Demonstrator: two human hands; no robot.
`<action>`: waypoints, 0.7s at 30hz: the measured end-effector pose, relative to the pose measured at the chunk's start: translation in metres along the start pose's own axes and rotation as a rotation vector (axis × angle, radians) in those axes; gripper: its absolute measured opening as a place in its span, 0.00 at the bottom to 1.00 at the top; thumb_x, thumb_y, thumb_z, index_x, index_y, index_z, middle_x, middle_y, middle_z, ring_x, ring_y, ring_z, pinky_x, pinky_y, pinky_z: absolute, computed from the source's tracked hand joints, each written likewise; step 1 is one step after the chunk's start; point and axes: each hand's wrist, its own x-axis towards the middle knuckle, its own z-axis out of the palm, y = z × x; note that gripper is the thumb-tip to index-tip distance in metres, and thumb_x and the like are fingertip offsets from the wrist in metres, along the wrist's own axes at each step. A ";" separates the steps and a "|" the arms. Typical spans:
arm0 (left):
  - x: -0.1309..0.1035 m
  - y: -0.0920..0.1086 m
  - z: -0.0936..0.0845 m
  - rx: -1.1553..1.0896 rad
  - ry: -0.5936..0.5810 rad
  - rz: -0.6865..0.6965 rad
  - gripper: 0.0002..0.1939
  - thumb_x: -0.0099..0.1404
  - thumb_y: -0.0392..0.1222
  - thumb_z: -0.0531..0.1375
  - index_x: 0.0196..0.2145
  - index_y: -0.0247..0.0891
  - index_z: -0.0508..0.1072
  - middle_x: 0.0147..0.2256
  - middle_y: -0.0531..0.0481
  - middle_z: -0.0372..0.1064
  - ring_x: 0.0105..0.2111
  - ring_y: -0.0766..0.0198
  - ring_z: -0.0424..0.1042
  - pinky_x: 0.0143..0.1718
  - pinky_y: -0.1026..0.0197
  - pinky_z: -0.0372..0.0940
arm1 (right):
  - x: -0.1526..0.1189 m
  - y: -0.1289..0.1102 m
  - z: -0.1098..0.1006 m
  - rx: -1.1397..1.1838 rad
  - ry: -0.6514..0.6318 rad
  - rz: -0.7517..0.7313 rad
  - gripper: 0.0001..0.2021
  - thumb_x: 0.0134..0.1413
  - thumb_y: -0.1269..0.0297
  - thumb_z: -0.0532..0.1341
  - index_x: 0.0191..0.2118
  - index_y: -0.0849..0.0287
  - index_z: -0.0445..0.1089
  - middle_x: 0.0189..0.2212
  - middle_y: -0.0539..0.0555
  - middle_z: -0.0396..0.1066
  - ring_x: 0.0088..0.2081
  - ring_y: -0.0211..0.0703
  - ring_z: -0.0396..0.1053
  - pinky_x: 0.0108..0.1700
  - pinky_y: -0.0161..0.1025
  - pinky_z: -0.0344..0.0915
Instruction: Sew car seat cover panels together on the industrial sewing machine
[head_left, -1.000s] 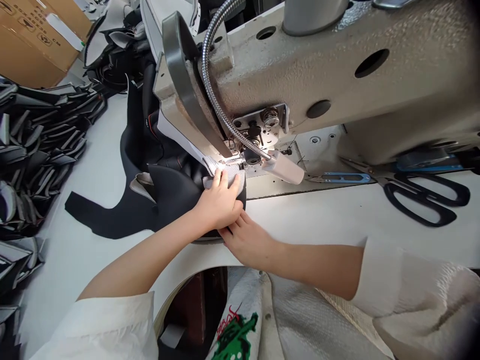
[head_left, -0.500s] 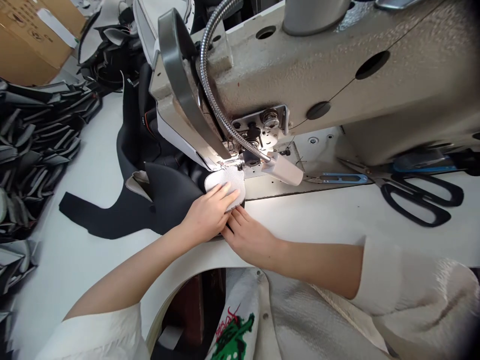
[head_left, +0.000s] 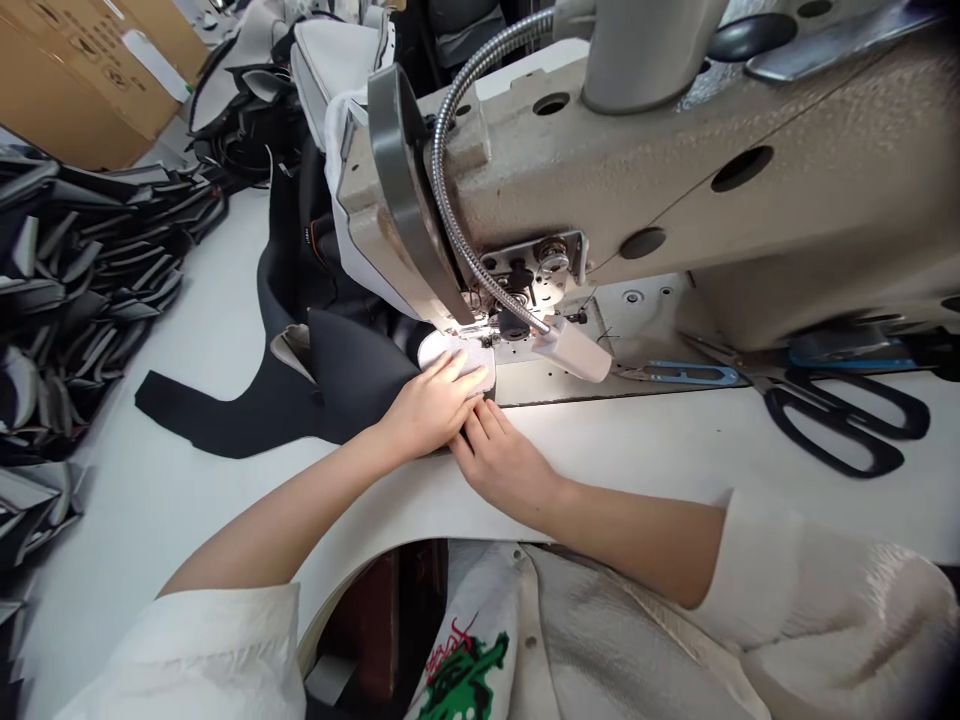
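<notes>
A light ribbed fabric patch (head_left: pixel 444 349) lies over a black padded fabric piece (head_left: pixel 352 370) at the needle area of a sewing machine (head_left: pixel 525 190). My left hand (head_left: pixel 427 408) rests on the patch, its fingers stretched out flat and slightly spread. Just to its right, my right hand (head_left: pixel 510 465) is closed at the near edge of the fabric, fingers together and touching the left hand. Its thumb and fingertips are partly hidden. The patch's far edge reaches the presser foot, under a lit lamp (head_left: pixel 574 348).
Black-handled scissors (head_left: pixel 844 420) and blue thread snips (head_left: pixel 690 373) lie right of the needle. Stacked grey and black fabric pieces (head_left: pixel 82 290) line the table's left side. A cardboard box (head_left: pixel 97 80) stands behind them. The white tabletop (head_left: pixel 217 500) has a curved near edge.
Both hands and the patch have moved a little farther in toward the needle, so less of the patch shows. The camera view has shifted slightly. The left hand stays flat.
</notes>
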 end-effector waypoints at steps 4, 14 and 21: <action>0.008 -0.005 0.001 0.067 0.049 0.121 0.20 0.69 0.34 0.44 0.52 0.33 0.69 0.57 0.45 0.62 0.61 0.52 0.53 0.64 0.51 0.47 | 0.005 0.010 0.003 0.023 -0.019 -0.002 0.17 0.58 0.78 0.49 0.49 0.80 0.66 0.46 0.78 0.67 0.50 0.59 0.67 0.52 0.53 0.65; 0.012 -0.034 0.010 -0.017 0.293 0.173 0.18 0.67 0.35 0.47 0.47 0.42 0.74 0.43 0.46 0.71 0.46 0.59 0.65 0.49 0.56 0.62 | 0.005 0.019 0.000 -0.064 -0.007 -0.035 0.17 0.59 0.77 0.50 0.50 0.79 0.67 0.48 0.74 0.67 0.50 0.59 0.67 0.51 0.52 0.67; 0.009 -0.033 0.007 0.101 0.269 0.205 0.15 0.67 0.37 0.50 0.41 0.45 0.77 0.35 0.46 0.69 0.39 0.58 0.64 0.42 0.56 0.60 | 0.003 0.014 0.000 -0.151 -0.003 -0.056 0.15 0.56 0.79 0.51 0.45 0.80 0.70 0.44 0.75 0.70 0.45 0.60 0.71 0.44 0.50 0.71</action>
